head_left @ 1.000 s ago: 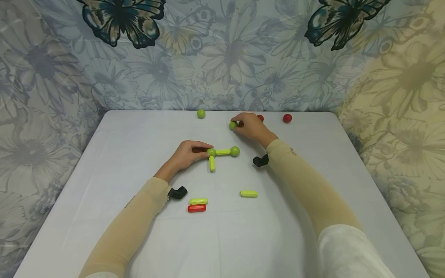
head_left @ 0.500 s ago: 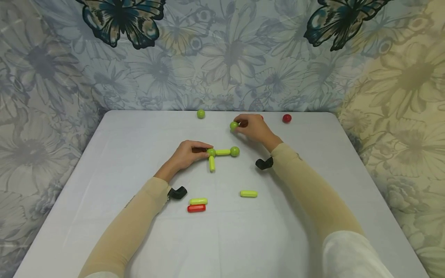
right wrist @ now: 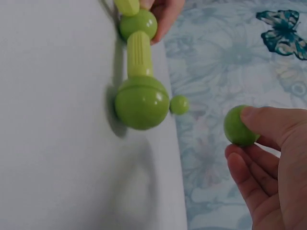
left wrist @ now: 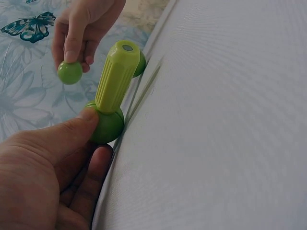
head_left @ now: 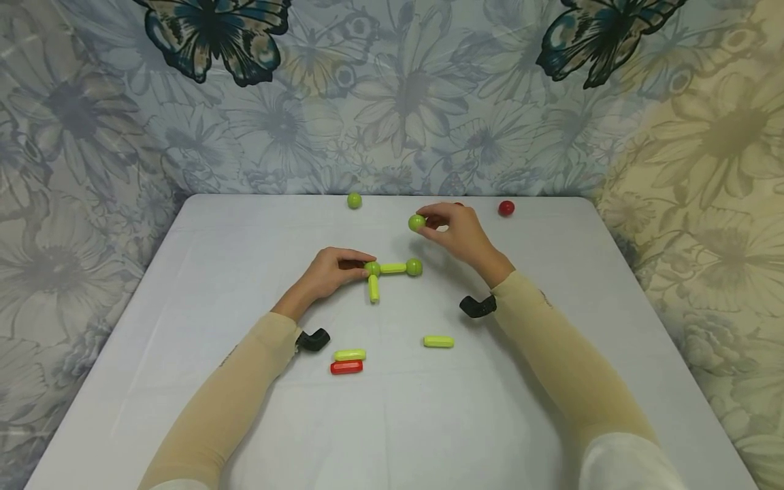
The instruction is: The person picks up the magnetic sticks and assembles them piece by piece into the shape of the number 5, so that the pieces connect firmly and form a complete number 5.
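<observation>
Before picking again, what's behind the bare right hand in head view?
A small red sliver shows above the right hand; its remaining shape, and anything else there, is covered.

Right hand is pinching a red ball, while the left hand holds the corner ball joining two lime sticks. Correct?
The colour is wrong: the head view shows the right hand pinching a green ball. The left hand does hold the corner ball joining two lime sticks.

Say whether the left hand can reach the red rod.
Probably yes, if the left hand lets go of its green ball: the red rod has only a yellow rod along its far side.
</observation>
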The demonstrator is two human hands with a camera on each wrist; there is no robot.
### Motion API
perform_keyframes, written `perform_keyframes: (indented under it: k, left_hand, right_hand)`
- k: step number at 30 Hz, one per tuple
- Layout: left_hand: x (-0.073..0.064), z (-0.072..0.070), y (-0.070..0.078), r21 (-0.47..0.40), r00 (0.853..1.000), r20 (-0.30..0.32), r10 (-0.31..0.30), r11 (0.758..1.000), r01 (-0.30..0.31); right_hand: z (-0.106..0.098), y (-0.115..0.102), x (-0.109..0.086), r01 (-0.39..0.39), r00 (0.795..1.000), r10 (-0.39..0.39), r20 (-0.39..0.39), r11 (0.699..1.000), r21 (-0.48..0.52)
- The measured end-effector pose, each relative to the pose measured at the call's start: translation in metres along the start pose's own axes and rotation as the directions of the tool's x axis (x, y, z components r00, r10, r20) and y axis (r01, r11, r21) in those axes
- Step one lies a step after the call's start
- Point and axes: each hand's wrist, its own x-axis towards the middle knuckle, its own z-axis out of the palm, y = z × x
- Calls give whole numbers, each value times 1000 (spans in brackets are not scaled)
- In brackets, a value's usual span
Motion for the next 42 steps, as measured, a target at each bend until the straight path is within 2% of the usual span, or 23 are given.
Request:
perform_keyframes:
  k: [10, 18, 27, 36, 39, 42]
  left_hand:
    - [0, 0, -1, -14, 1000, 4, 3, 1000, -3]
    - [0, 0, -1, 5, 1000, -1, 8, 1000, -8]
    - [0, -1, -1, -1, 1000, -4, 3, 1000, -3]
    - [0, 0, -2, -5, 1000, 4, 11, 1000, -11]
    - [0, -1, -2, -4, 1000, 2, 16, 1000, -16]
    - [0, -1, -2, 0, 1000, 1, 17, 1000, -17]
  right_hand:
    - [3, -24, -30, 46, 999, -45, -7, 998, 36]
    - [9, -40, -53, 92, 995, -93, 25, 995, 34]
    - [20, -54, -70, 139, 988, -145, 62, 986, 87]
    - [37, -67, -77, 164, 967, -172, 187, 985, 59]
    - [41, -70, -77, 138, 953, -146, 264, 989, 48]
    - [46, -72, -78, 94, 931, -98, 351, 995, 29]
